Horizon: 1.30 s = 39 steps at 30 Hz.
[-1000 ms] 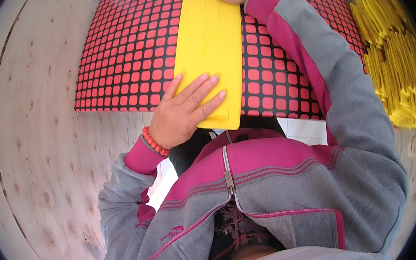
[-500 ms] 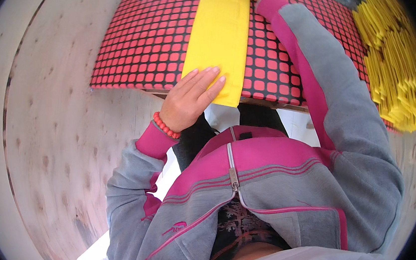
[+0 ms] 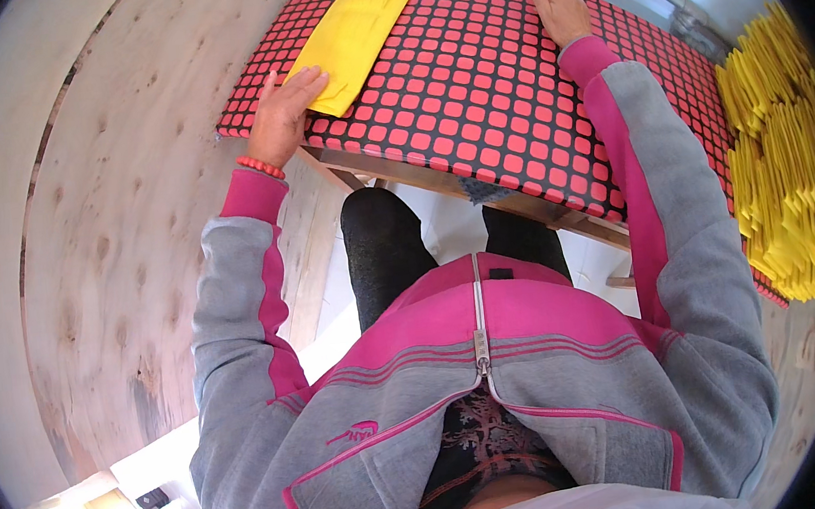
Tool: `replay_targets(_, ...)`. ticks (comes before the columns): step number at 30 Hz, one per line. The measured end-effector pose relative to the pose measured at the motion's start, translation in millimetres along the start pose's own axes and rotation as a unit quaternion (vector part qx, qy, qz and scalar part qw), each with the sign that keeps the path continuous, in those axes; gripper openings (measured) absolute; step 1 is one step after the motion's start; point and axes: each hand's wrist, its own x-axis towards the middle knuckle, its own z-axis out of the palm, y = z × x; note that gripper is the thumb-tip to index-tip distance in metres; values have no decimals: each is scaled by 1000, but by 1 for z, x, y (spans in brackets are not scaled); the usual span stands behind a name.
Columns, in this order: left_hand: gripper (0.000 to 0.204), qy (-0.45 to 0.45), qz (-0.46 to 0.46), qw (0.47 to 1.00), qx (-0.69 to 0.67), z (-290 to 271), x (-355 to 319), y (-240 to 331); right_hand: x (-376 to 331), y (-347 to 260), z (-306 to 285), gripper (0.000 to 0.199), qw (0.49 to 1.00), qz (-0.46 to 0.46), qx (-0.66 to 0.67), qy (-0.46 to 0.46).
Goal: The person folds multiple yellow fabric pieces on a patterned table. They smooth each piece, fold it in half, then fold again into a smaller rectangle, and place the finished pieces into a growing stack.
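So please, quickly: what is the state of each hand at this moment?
Left hand: open, lying flat on the near end of the yellow sheet.
Right hand: open, palm down on the red and black mat, holding nothing.

A flat yellow package (image 3: 361, 28), long and rectangular like a padded envelope, lies at the top centre of the frame on the red-and-black checked counter (image 3: 490, 89), running slantwise from the upper edge down toward the left. Its lower end sits under the left hand (image 3: 284, 117). At the right edge of the frame, a big heap of similar yellow packages (image 3: 783, 159) stands stacked, edges fanned out.
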Motion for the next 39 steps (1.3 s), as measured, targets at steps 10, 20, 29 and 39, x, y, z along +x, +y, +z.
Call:
replay_targets(10,52,14,-28,999,-9,-3,-19,18,-2,1,-2,59,999,19,-20,-34)
replay_targets(20,59,94,-177,980,-15,-25,-137,122,13,30,-2,62,994,31,52,-94)
replay_targets(29,44,-327,-518,718,-330,-90,-328,284,12,36,5,60,995,1,19,-102)
replay_targets(39,43,-361,-486,714,-351,-115,-277,246,-12,8,-2,47,999,-11,-6,-43)
